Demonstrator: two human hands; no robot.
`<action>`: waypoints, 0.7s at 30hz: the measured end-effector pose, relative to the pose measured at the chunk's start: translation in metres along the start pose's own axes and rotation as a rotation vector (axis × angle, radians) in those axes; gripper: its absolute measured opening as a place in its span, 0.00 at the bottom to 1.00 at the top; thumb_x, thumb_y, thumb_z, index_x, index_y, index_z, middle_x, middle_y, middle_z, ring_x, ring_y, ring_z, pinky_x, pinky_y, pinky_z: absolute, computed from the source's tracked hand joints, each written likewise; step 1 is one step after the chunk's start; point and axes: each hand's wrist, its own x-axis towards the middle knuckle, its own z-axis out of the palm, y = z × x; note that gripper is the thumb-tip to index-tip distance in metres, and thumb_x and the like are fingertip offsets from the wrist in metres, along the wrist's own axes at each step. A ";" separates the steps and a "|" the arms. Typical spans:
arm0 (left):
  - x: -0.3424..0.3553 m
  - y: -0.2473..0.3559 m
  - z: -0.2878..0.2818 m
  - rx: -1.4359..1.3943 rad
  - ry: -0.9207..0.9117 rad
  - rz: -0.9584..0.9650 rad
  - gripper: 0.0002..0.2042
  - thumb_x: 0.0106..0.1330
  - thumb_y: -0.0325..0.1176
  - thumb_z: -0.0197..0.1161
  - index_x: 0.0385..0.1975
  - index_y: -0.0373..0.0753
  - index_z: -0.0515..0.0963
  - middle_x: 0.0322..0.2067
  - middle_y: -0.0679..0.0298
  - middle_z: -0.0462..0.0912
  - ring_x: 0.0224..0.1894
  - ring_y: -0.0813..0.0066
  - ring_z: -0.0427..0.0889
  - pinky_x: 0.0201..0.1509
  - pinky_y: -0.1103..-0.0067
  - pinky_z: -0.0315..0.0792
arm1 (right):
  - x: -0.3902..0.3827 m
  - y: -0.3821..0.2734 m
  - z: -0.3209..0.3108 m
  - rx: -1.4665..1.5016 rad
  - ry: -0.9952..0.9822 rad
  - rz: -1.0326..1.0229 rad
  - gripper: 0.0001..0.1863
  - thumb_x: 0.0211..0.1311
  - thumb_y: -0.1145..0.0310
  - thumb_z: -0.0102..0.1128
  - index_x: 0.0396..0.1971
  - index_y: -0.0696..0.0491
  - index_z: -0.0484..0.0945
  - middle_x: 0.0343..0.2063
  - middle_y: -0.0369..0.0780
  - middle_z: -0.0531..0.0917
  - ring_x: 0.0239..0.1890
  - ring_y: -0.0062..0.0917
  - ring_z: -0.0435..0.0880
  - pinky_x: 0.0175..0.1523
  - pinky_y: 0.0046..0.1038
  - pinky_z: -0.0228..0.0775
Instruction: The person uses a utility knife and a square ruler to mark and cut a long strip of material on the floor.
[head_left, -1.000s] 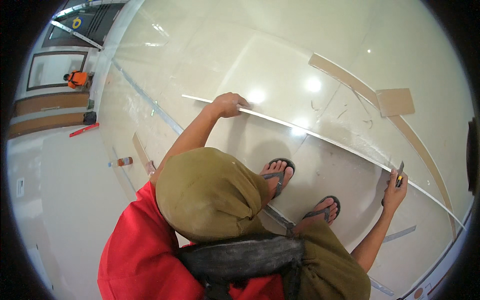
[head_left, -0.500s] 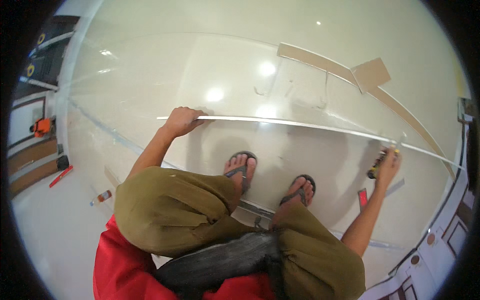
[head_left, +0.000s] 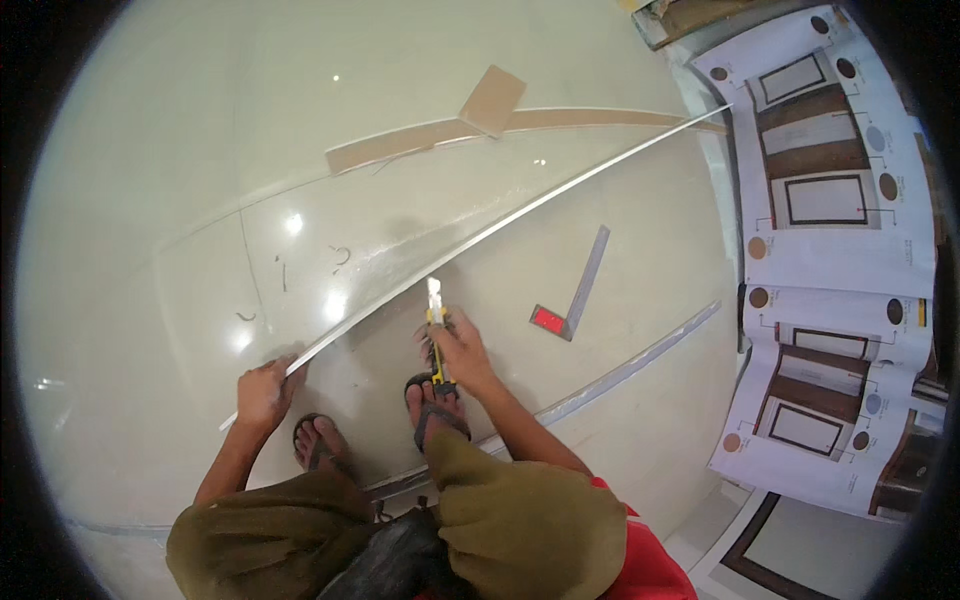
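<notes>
A long thin white strip (head_left: 430, 272) slants across the tiled floor from near left to far right. My left hand (head_left: 265, 395) is closed round it close to its near end. My right hand (head_left: 462, 350) grips a yellow and black utility knife (head_left: 437, 318), its blade pointing away from me. The blade tip is just short of the strip, apparently apart from it. To the right of that hand lies a try square (head_left: 549, 320) with a red stock and a metal blade.
Beyond the strip lie a long brown board strip (head_left: 400, 143) and a small brown rectangular piece (head_left: 493, 100). Printed sheets (head_left: 800, 245) hang along the right side. Thin offcuts (head_left: 282, 272) are scattered on the floor. My sandalled feet (head_left: 435, 410) are just behind the strip.
The view has swung to the right. My right hand, with the knife, has come back from the strip's far part towards me and my left hand. My left hand keeps its hold on the strip.
</notes>
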 end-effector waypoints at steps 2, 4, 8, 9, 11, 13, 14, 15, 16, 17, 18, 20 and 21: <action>0.003 -0.001 0.010 0.001 0.006 0.018 0.13 0.75 0.44 0.64 0.50 0.44 0.84 0.33 0.53 0.89 0.33 0.46 0.88 0.39 0.55 0.81 | -0.001 0.006 0.001 0.005 0.012 -0.023 0.14 0.80 0.68 0.55 0.59 0.52 0.70 0.39 0.41 0.85 0.29 0.22 0.84 0.32 0.26 0.79; 0.004 -0.010 0.022 0.012 0.001 0.006 0.13 0.75 0.45 0.64 0.49 0.44 0.84 0.33 0.52 0.89 0.34 0.44 0.88 0.39 0.55 0.81 | -0.008 -0.011 0.005 -0.014 0.014 -0.034 0.14 0.82 0.66 0.55 0.60 0.51 0.69 0.39 0.42 0.86 0.28 0.21 0.84 0.29 0.26 0.79; -0.001 -0.006 0.006 -0.029 -0.019 0.026 0.13 0.77 0.45 0.62 0.49 0.45 0.83 0.35 0.55 0.89 0.37 0.45 0.87 0.40 0.55 0.81 | -0.017 -0.010 0.003 -0.048 0.035 -0.012 0.14 0.84 0.63 0.52 0.60 0.53 0.69 0.36 0.41 0.86 0.26 0.18 0.83 0.28 0.24 0.77; -0.010 -0.014 0.003 -0.013 -0.025 0.018 0.13 0.77 0.45 0.62 0.50 0.46 0.83 0.36 0.56 0.89 0.37 0.45 0.88 0.40 0.54 0.82 | -0.017 -0.010 0.006 -0.083 0.024 -0.008 0.14 0.85 0.63 0.51 0.60 0.54 0.70 0.36 0.41 0.86 0.26 0.17 0.82 0.30 0.23 0.76; -0.028 -0.028 -0.001 0.003 -0.040 -0.018 0.13 0.77 0.46 0.62 0.51 0.47 0.83 0.36 0.57 0.89 0.37 0.46 0.88 0.40 0.54 0.82 | -0.015 0.000 0.014 -0.104 -0.040 -0.014 0.13 0.85 0.64 0.51 0.58 0.55 0.71 0.35 0.40 0.86 0.26 0.17 0.82 0.31 0.23 0.75; -0.039 -0.036 -0.005 0.099 -0.092 -0.135 0.14 0.77 0.47 0.62 0.53 0.50 0.84 0.36 0.58 0.90 0.36 0.47 0.88 0.39 0.55 0.82 | -0.014 0.006 0.026 -0.140 -0.077 -0.112 0.12 0.85 0.64 0.51 0.53 0.56 0.74 0.32 0.38 0.84 0.26 0.16 0.80 0.32 0.22 0.73; -0.044 -0.042 0.000 0.099 -0.109 -0.150 0.14 0.77 0.47 0.62 0.53 0.50 0.84 0.36 0.58 0.90 0.36 0.47 0.88 0.39 0.55 0.82 | -0.016 0.013 0.034 -0.135 -0.084 -0.092 0.12 0.85 0.64 0.51 0.53 0.56 0.74 0.32 0.38 0.84 0.26 0.16 0.80 0.32 0.22 0.73; -0.046 -0.045 0.002 0.101 -0.089 -0.149 0.14 0.77 0.49 0.62 0.52 0.51 0.85 0.35 0.58 0.90 0.35 0.47 0.88 0.38 0.55 0.81 | -0.018 0.011 0.042 -0.158 -0.089 -0.056 0.12 0.85 0.63 0.51 0.51 0.57 0.74 0.31 0.38 0.84 0.26 0.15 0.80 0.31 0.22 0.73; -0.048 -0.047 0.006 0.104 -0.070 -0.146 0.14 0.77 0.50 0.62 0.51 0.51 0.85 0.35 0.58 0.90 0.34 0.47 0.88 0.36 0.55 0.81 | -0.019 0.012 0.047 -0.181 -0.092 -0.020 0.12 0.85 0.63 0.51 0.49 0.57 0.75 0.30 0.37 0.83 0.26 0.15 0.80 0.31 0.22 0.72; -0.052 -0.047 0.008 0.126 -0.033 -0.156 0.16 0.77 0.53 0.62 0.46 0.49 0.86 0.30 0.57 0.89 0.31 0.47 0.88 0.34 0.56 0.80 | -0.017 0.016 0.050 -0.180 -0.103 -0.007 0.12 0.85 0.63 0.51 0.49 0.57 0.75 0.30 0.37 0.83 0.26 0.15 0.80 0.31 0.22 0.72; -0.054 -0.050 0.010 0.126 -0.043 -0.170 0.16 0.77 0.53 0.62 0.46 0.49 0.86 0.30 0.57 0.89 0.31 0.47 0.88 0.34 0.56 0.80 | -0.015 0.020 0.053 -0.200 -0.100 -0.019 0.13 0.85 0.61 0.51 0.48 0.57 0.75 0.28 0.37 0.83 0.25 0.15 0.79 0.30 0.22 0.71; -0.053 -0.054 0.013 0.162 -0.016 -0.142 0.17 0.76 0.54 0.62 0.43 0.47 0.86 0.27 0.55 0.88 0.29 0.48 0.87 0.33 0.57 0.80 | -0.011 0.024 0.057 -0.221 -0.100 -0.027 0.14 0.85 0.60 0.52 0.46 0.57 0.75 0.27 0.36 0.82 0.23 0.15 0.79 0.28 0.22 0.71; -0.049 -0.051 0.011 0.186 -0.039 -0.153 0.18 0.77 0.54 0.62 0.43 0.46 0.86 0.26 0.55 0.88 0.29 0.47 0.87 0.33 0.57 0.80 | -0.008 0.024 0.060 -0.192 -0.072 -0.012 0.15 0.85 0.59 0.52 0.44 0.56 0.75 0.24 0.35 0.81 0.21 0.15 0.78 0.27 0.22 0.70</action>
